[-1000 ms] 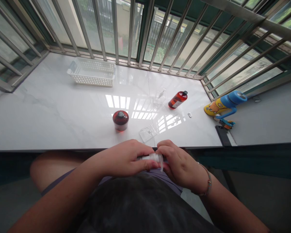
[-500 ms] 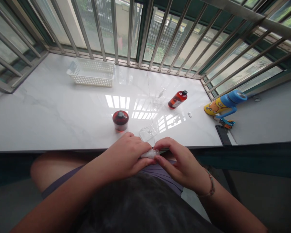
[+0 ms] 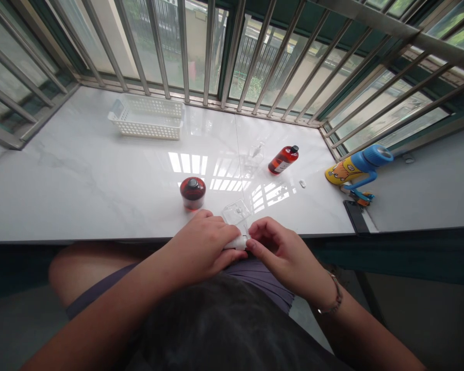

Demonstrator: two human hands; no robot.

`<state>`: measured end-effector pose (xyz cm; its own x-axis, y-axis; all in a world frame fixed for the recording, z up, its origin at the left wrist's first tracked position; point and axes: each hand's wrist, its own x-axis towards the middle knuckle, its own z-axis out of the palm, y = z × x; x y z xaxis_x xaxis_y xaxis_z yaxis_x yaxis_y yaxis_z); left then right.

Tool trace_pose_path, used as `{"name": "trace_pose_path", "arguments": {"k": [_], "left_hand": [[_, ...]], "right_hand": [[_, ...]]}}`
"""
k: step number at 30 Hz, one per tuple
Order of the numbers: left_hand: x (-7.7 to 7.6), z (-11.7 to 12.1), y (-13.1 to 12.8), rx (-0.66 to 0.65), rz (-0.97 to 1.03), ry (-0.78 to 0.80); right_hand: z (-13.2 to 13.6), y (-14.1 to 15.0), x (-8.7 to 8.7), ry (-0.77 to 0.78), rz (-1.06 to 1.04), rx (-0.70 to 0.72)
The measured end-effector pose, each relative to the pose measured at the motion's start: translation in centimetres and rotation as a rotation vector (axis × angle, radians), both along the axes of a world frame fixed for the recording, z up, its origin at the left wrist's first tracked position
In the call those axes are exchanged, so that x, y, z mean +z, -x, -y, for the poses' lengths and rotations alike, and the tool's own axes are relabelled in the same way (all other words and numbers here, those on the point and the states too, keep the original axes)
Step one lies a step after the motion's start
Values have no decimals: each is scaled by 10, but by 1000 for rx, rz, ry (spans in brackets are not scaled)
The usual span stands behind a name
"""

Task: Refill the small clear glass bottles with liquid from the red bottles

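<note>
My left hand (image 3: 211, 242) is closed around a small whitish bottle or tube (image 3: 235, 243), held lying sideways at the table's front edge. The fingers cover much of it. At its right end, the thumb of my right hand (image 3: 276, 252) touches it, with the other fingers curled close by. Just beyond my hands lies a clear plastic tray or case (image 3: 235, 211). A dark red bottle with a black cap (image 3: 192, 193) stands upright beyond my left hand.
On the glossy white table (image 3: 81, 185), a white perforated basket (image 3: 149, 126) stands at the back left. Farther right are a red bottle lying tilted (image 3: 283, 159), a faint clear item (image 3: 255, 152), a small white piece (image 3: 302, 183), a yellow-blue flask (image 3: 355, 165) and a phone (image 3: 355, 215). Metal bars border the table.
My right fingers have shifted slightly at the bottle's right end, the index fingertip lifting a little. The clear end seen there before no longer shows in the same way. My left hand keeps its hold.
</note>
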<state>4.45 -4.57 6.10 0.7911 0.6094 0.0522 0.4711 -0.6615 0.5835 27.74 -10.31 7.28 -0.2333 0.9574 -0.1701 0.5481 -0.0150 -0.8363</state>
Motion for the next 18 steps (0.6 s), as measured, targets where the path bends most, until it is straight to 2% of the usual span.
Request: {"name": "trace_pose_path", "arguments": {"k": [6, 9, 12, 16, 18], "left_hand": [[-4, -1, -1, 21, -22, 5], [-4, 0, -1, 9, -6, 2], [-4, 0, -1, 8, 11, -6], [-5, -3, 0, 16, 19, -15], [-6, -4, 1, 21, 22, -25]], "right_hand": [[3, 1, -5, -31, -134, -2], [2, 3, -5, -36, -117, -9], [0, 3, -3, -101, -90, 63], [-1, 0, 1, -165, -182, 138], [0, -2, 1, -217, -137, 155]]}}
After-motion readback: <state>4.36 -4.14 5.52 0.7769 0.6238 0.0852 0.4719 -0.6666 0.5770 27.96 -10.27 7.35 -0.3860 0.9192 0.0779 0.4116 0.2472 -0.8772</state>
